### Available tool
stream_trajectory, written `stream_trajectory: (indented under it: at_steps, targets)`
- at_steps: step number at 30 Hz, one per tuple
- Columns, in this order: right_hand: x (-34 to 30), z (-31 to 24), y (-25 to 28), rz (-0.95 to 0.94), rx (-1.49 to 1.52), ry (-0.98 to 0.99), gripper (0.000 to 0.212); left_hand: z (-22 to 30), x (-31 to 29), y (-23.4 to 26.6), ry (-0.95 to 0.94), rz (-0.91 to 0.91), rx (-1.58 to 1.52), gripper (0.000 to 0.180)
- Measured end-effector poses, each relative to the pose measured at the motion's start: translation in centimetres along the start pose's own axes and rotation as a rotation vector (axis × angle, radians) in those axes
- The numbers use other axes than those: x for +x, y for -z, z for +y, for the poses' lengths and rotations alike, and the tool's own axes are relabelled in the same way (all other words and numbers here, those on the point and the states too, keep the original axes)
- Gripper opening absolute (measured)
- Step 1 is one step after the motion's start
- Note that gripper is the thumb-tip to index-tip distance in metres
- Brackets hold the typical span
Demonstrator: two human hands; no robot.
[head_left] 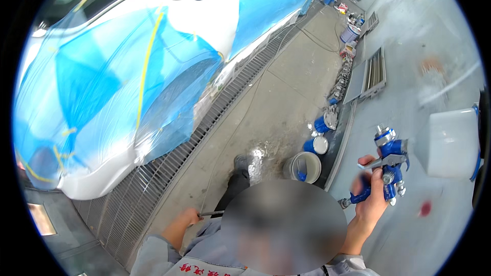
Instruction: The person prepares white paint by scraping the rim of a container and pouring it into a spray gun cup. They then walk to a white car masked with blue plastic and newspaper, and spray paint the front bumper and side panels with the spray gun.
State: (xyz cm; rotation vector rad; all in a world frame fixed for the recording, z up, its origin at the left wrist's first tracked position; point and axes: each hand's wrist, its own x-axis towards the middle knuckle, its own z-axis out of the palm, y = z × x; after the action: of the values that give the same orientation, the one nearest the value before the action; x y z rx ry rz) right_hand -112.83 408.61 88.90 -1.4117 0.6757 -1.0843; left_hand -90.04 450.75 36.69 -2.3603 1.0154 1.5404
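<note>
On the right, my right hand is wrapped round a blue and silver spray gun, held up near the grey wall. Beside the gun is a translucent white cup with a blue edge; I cannot tell whether the two are joined. Low on the left, my left hand is closed on a thin dark hose or rod, whose other end is hidden behind a blurred patch. A white car stands to the left, partly covered in blue masking film with yellow tape.
A floor grating runs along the car. By the wall stand a whitish bucket, blue cans and a row of small metal pieces. A thin hose crosses the concrete floor. A louvred vent sits low on the wall.
</note>
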Motion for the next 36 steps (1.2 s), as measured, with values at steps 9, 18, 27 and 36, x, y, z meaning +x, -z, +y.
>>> stream_trajectory:
  at_steps: [9,18,27,36]
  targets:
    - [28.9,1.0,-3.5,-0.015,-0.036,-0.004,0.051,15.3,3.6,23.1,0.165,0.092,-0.117,0.029]
    - [52.3,15.4,-10.0,-0.249,0.019,-0.06,0.046,25.3,15.2,33.3,0.226,0.83,-0.403,0.012]
    - [77.2,36.8,-17.3,-0.409,0.098,0.017,0.044,36.7,30.5,45.3,0.255,0.966,-0.701,0.01]
    - [86.9,67.2,-21.6,-0.614,0.334,0.153,0.045,38.6,57.9,46.9,0.23,1.115,-0.613,0.024]
